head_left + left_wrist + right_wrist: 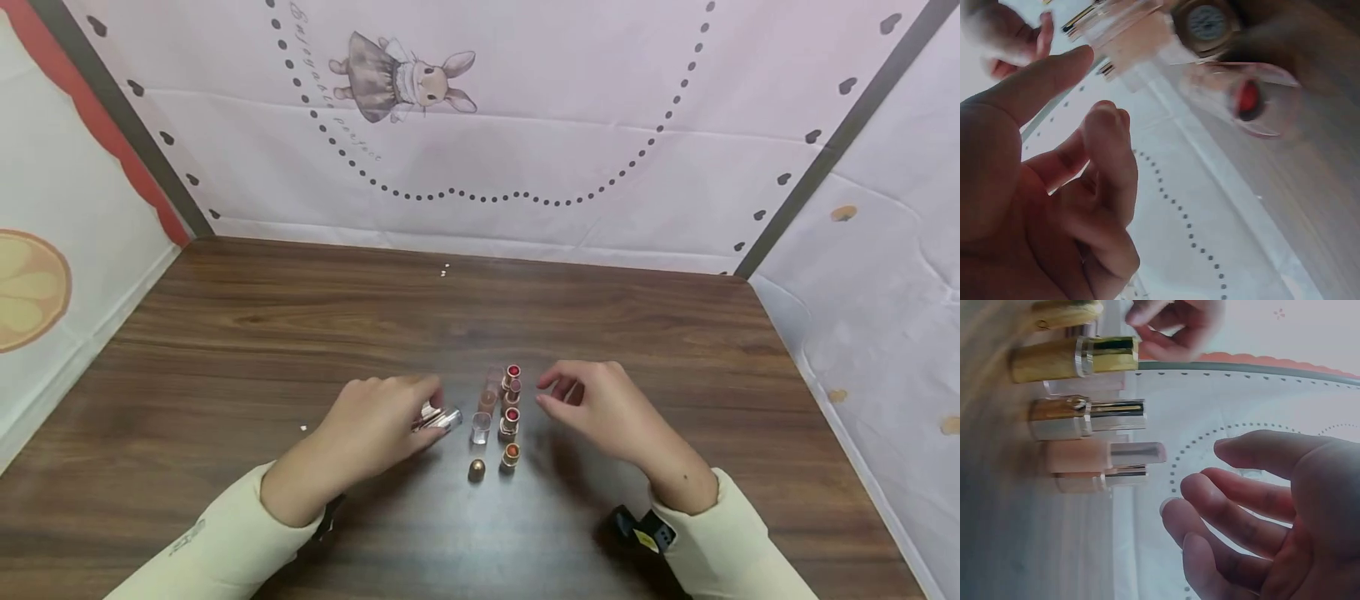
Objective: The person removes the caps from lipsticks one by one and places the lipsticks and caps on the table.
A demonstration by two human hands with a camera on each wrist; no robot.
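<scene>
Two rows of lipstick parts stand at mid-table in the head view. On the right are several uncapped lipsticks, among them a red lipstick [509,422] and an orange-red lipstick [511,455]. To their left stand a clear cap [481,428], a pinkish cap [487,402] and a gold cap [477,470]. My left hand [378,421] hovers by shiny clear tubes [448,419], partly hidden by its fingers. The left wrist view shows a gap between thumb and fingers, and a clear tube with a red spot [1254,100] beyond. My right hand [596,408], fingers loosely bent, is empty beside the lipsticks.
The dark wooden table [337,308] meets a printed cloth wall [540,108] at the back and white cloth sides. Small white specks [444,271] lie near the back edge. A black device [643,530] is strapped to the right wrist.
</scene>
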